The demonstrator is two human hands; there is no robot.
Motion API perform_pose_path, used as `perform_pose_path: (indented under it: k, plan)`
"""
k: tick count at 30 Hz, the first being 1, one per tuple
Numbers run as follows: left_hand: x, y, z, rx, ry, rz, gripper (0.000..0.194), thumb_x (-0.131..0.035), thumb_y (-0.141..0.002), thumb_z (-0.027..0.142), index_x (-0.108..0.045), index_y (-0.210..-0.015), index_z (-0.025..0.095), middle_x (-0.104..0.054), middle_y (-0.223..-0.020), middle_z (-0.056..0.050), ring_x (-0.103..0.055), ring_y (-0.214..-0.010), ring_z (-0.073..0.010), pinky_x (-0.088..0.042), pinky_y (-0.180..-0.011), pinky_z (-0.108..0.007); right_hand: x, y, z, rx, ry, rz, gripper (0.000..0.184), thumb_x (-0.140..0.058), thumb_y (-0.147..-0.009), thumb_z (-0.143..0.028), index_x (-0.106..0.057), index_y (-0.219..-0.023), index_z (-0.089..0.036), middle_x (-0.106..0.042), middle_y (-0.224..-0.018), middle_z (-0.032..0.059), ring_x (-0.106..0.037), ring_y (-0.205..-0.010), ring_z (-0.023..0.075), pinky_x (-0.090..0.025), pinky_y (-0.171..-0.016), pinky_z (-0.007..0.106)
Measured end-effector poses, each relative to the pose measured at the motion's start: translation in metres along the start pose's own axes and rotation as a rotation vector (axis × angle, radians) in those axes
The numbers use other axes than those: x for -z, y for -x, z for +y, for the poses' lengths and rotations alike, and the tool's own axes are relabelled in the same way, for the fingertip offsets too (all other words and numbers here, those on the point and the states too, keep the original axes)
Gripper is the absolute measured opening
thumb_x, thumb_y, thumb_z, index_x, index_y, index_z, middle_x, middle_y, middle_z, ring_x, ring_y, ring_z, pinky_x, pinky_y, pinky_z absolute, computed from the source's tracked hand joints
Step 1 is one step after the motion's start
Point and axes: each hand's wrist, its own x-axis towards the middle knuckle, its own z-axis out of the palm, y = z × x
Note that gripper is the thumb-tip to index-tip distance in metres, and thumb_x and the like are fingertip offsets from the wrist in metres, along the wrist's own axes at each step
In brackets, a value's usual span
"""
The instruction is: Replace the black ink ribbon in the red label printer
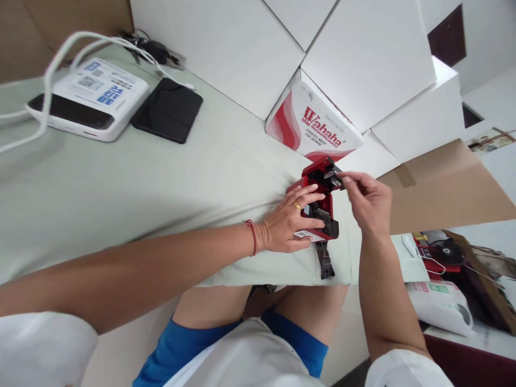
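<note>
A small red device (303, 184) with a raised lid and black parts inside lies near the table's front edge. Across it rests my left hand (292, 217), its fingers spread over the opening and gripping the body. My right hand (368, 201) is closed in a pinch at the far end, with thumb and forefinger on a small black piece with shiny metal bits (335, 180) by the lid. I cannot tell whether that piece is attached to the device. A crumpled black strip (324, 260) sticks out from beneath the near side.
A Wahaha water carton (314, 121) and stacked white boxes (226, 48) stand behind the device. To the left are a white router-like box (124, 102) with cables, a black phone (168, 110) and keys (157, 51). A cardboard panel (447, 188) stands at right.
</note>
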Motion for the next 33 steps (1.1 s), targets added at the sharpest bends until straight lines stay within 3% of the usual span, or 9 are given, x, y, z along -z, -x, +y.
perform_pose_path:
  k: [3, 6, 8, 11, 15, 19, 23, 28, 33]
  plan:
    - [-0.001, 0.001, -0.002, -0.011, -0.019, 0.006, 0.045, -0.082, -0.079, 0.027, -0.083, -0.123, 0.032, -0.052, -0.171, -0.012, -0.034, -0.170, -0.0456, -0.024, -0.139, -0.075, -0.001, -0.010, 0.017, 0.168, 0.176, 0.218, 0.054, -0.054, -0.107, -0.057, -0.076, -0.140, -0.021, -0.078, -0.138, 0.0149, -0.072, -0.123, 0.0288, -0.058, -0.108, 0.046]
    - [-0.002, 0.003, -0.003, -0.044, -0.046, 0.020, 0.045, -0.080, -0.080, 0.029, -0.083, -0.125, 0.030, -0.050, -0.172, -0.014, -0.032, -0.170, -0.0463, -0.024, -0.139, -0.075, -0.011, -0.014, 0.037, 0.235, 0.266, 0.091, 0.065, -0.044, -0.110, -0.066, -0.071, -0.147, -0.020, -0.071, -0.153, 0.0169, -0.062, -0.145, 0.0323, -0.049, -0.123, 0.053]
    - [-0.003, 0.004, -0.003, -0.050, -0.052, 0.015, 0.044, -0.080, -0.081, 0.030, -0.082, -0.125, 0.031, -0.050, -0.172, -0.013, -0.031, -0.171, -0.0457, -0.023, -0.139, -0.074, -0.016, -0.008, 0.042, 0.219, 0.267, 0.022, 0.066, -0.040, -0.111, -0.068, -0.073, -0.144, -0.020, -0.075, -0.147, 0.0174, -0.065, -0.142, 0.0317, -0.051, -0.122, 0.053]
    - [-0.003, 0.004, -0.002, -0.038, -0.033, 0.012, 0.048, -0.081, -0.081, 0.032, -0.079, -0.128, 0.034, -0.050, -0.172, -0.011, -0.031, -0.172, -0.0449, -0.021, -0.140, -0.074, -0.017, 0.014, 0.035, 0.183, 0.222, 0.045, 0.060, -0.044, -0.112, -0.065, -0.077, -0.136, -0.021, -0.080, -0.135, 0.0161, -0.073, -0.129, 0.0296, -0.057, -0.114, 0.049]
    - [-0.003, 0.003, -0.003, -0.010, -0.001, 0.105, 0.060, -0.076, -0.086, 0.040, -0.068, -0.144, 0.032, -0.051, -0.171, -0.014, -0.030, -0.172, -0.0440, -0.019, -0.140, -0.071, -0.015, 0.051, 0.022, 0.147, 0.114, -0.024, 0.047, -0.050, -0.113, -0.056, -0.085, -0.114, -0.024, -0.085, -0.120, 0.0114, -0.081, -0.113, 0.0260, -0.063, -0.104, 0.042]
    - [0.001, 0.000, -0.006, 0.149, 0.060, 0.161, 0.056, -0.064, -0.096, 0.044, -0.059, -0.150, 0.029, -0.054, -0.168, -0.015, -0.036, -0.169, -0.0403, -0.019, -0.141, -0.066, -0.019, 0.074, 0.024, 0.113, 0.084, -0.044, 0.043, -0.053, -0.113, -0.051, -0.089, -0.110, -0.026, -0.086, -0.124, 0.0089, -0.082, -0.116, 0.0248, -0.065, -0.105, 0.041]
    - [0.003, -0.001, -0.006, 0.252, 0.186, 0.168, 0.049, -0.054, -0.104, 0.042, -0.056, -0.149, 0.025, -0.060, -0.161, -0.016, -0.049, -0.161, -0.0350, -0.031, -0.139, -0.060, -0.024, 0.080, 0.032, 0.103, 0.008, -0.042, 0.042, -0.051, -0.114, -0.046, -0.089, -0.116, -0.027, -0.085, -0.126, 0.0071, -0.081, -0.121, 0.0237, -0.064, -0.111, 0.043]
    - [0.003, -0.005, -0.010, 0.310, 0.283, 0.219, 0.054, -0.062, -0.097, 0.037, -0.056, -0.148, 0.022, -0.054, -0.164, -0.018, -0.047, -0.161, -0.0350, -0.032, -0.139, -0.058, -0.027, 0.080, 0.035, 0.095, -0.030, 0.007, 0.039, -0.054, -0.114, -0.043, -0.089, -0.115, -0.026, -0.086, -0.124, 0.0080, -0.082, -0.119, 0.0235, -0.064, -0.110, 0.043]
    - [0.007, -0.011, -0.019, 0.584, 0.436, 0.313, 0.077, -0.069, -0.085, 0.035, -0.048, -0.158, 0.024, -0.041, -0.175, -0.016, -0.032, -0.170, -0.0361, -0.022, -0.142, -0.063, -0.032, 0.087, 0.032, 0.112, -0.055, 0.056, 0.037, -0.055, -0.113, -0.042, -0.087, -0.114, -0.025, -0.085, -0.124, 0.0097, -0.081, -0.120, 0.0250, -0.063, -0.110, 0.047]
